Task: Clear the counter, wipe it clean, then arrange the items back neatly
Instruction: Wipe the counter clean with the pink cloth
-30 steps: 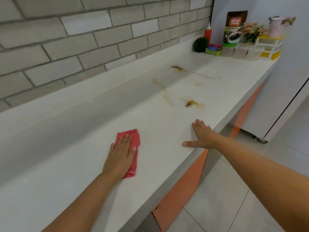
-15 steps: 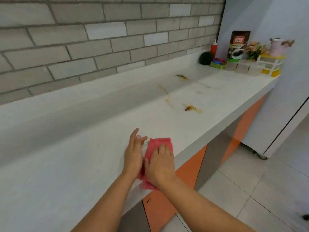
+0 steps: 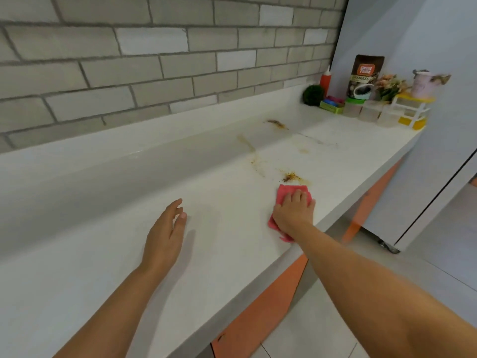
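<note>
Pressing a red cloth (image 3: 293,190) flat against the tabletop (image 3: 103,267), the right hand (image 3: 293,213) lies with its fingers spread and fairly straight over the fabric, not bunched round it. The left hand (image 3: 165,228) is open and holds nothing. It is turned on its edge, well to the left of the right hand, and whether it touches the surface or hangs just over it cannot be told.

The step in hand looks like the wiping. Just beyond the right hand's fingertips sits a brown speckled spill (image 3: 291,177), almost touching the cloth's far edge. Farther out and to the left runs a pale yellowish streak (image 3: 251,151), and beyond that a second brown smear (image 3: 277,124). A coffee pouch (image 3: 365,76), a red bottle (image 3: 325,78) and a yellow-and-white rack (image 3: 413,109) stand bunched at the far end, well beyond both hands, so arranging them is not yet due.

The next move probably calls for pushing the cloth forward over the nearest spill with firm downward pressure, then working outward to the farther marks. The specks look loose, so a gathering stroke may serve better than a shove that scatters them toward the front edge, just right of the hand.
</note>
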Demonstrator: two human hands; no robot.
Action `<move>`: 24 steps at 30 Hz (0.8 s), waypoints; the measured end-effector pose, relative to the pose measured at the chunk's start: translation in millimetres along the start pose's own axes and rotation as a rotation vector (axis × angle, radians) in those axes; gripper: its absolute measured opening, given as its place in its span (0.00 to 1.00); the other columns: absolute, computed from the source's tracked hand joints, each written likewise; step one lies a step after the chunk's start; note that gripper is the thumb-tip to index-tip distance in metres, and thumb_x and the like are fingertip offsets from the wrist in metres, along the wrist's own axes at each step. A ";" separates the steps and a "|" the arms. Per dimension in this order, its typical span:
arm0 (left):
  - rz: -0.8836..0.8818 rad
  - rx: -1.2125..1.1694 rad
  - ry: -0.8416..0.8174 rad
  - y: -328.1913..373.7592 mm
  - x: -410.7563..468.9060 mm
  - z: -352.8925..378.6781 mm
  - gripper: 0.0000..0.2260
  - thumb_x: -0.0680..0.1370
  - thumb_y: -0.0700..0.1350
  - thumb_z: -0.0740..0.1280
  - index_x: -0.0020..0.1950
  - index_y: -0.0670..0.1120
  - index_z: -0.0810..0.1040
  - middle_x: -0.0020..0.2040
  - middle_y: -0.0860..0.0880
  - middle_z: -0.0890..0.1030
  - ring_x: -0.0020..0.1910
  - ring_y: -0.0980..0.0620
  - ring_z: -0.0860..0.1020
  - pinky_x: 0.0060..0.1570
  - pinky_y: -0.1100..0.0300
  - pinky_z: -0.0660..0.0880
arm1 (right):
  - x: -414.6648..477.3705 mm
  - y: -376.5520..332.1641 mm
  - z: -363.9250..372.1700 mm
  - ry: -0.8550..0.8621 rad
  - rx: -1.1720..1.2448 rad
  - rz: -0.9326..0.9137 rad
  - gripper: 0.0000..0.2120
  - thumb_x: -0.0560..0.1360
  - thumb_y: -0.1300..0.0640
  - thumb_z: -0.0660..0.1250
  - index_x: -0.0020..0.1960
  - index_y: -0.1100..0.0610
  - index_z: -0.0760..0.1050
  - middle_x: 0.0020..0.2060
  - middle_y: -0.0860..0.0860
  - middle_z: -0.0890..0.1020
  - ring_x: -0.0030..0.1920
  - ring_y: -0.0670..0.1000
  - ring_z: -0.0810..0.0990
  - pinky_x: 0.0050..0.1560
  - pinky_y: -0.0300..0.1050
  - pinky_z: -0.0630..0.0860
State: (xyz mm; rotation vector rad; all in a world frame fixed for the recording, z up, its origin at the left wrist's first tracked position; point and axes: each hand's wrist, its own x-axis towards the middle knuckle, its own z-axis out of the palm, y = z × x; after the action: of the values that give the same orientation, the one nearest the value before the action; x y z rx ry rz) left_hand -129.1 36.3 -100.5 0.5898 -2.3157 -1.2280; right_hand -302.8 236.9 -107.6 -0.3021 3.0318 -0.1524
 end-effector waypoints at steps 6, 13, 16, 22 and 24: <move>0.069 0.171 -0.129 -7.1 67.4 40.3 0.18 0.81 0.48 0.55 0.72 0.49 0.64 0.70 0.49 0.68 0.70 0.49 0.66 0.69 0.54 0.63 | -50.4 -56.2 17.9 -0.028 0.106 -0.561 0.25 0.82 0.46 0.44 0.77 0.53 0.50 0.77 0.51 0.51 0.77 0.49 0.47 0.75 0.47 0.41; 0.100 0.247 -0.140 -17.0 139.3 58.8 0.17 0.82 0.46 0.54 0.70 0.46 0.67 0.70 0.46 0.67 0.69 0.46 0.65 0.69 0.53 0.62 | 51.7 23.9 3.2 0.049 0.035 -0.042 0.27 0.81 0.46 0.44 0.77 0.55 0.50 0.77 0.54 0.48 0.77 0.54 0.46 0.75 0.57 0.45; 0.071 0.241 -0.105 -17.7 160.1 62.1 0.17 0.82 0.45 0.54 0.70 0.43 0.67 0.70 0.44 0.68 0.69 0.45 0.65 0.69 0.54 0.60 | 50.3 -14.6 9.6 0.047 0.000 -0.125 0.28 0.80 0.46 0.40 0.76 0.56 0.50 0.77 0.55 0.50 0.77 0.55 0.46 0.75 0.57 0.45; 0.061 0.252 -0.090 -19.4 170.8 71.7 0.17 0.82 0.44 0.55 0.68 0.40 0.69 0.68 0.40 0.70 0.68 0.42 0.66 0.72 0.52 0.55 | -17.4 -51.6 13.0 -0.049 0.116 -0.533 0.33 0.74 0.39 0.35 0.76 0.48 0.50 0.77 0.45 0.48 0.76 0.45 0.43 0.73 0.50 0.34; 0.066 0.241 -0.083 -20.9 170.6 70.7 0.17 0.82 0.45 0.54 0.68 0.39 0.69 0.67 0.40 0.70 0.68 0.43 0.66 0.73 0.51 0.54 | 19.0 -10.9 11.0 0.024 0.104 -0.326 0.37 0.71 0.37 0.33 0.76 0.48 0.51 0.77 0.47 0.49 0.76 0.46 0.44 0.74 0.53 0.38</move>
State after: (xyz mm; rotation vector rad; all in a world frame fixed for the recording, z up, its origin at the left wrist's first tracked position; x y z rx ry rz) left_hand -303.7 -23.9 -121.5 0.5461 -2.5527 -0.9676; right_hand -318.2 221.5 -118.8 -0.7876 2.9603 -0.3357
